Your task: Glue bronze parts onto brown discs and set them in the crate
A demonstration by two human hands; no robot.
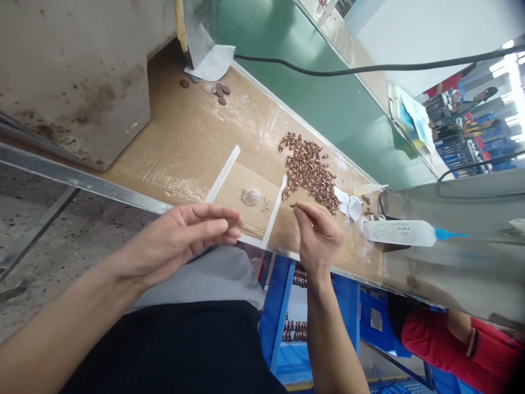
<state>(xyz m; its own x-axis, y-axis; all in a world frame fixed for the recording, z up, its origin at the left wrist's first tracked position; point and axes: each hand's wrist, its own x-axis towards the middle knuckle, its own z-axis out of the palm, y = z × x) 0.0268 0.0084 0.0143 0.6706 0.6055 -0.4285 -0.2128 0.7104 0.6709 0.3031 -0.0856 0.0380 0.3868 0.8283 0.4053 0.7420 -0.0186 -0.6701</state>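
The left hand (pixel 200 232) is curled loosely; whether anything is held cannot be told. By the right hand (pixel 322 238), a thin dark piece (pixel 293 206) is pinched above the glossy brown worktop (pixel 184 131); if pressure is relaxed, it may be lost among the heaped copper-brown parts (pixel 309 172). Beyond, a flat green surface (pixel 283 49) and distant people (pixel 473 129) are seen.

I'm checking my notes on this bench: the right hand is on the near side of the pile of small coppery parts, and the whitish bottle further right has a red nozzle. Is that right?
Not quite: the nozzle is blue, not red, as the head view shows. The right hand, pile of small coppery parts and whitish bottle are as you say.
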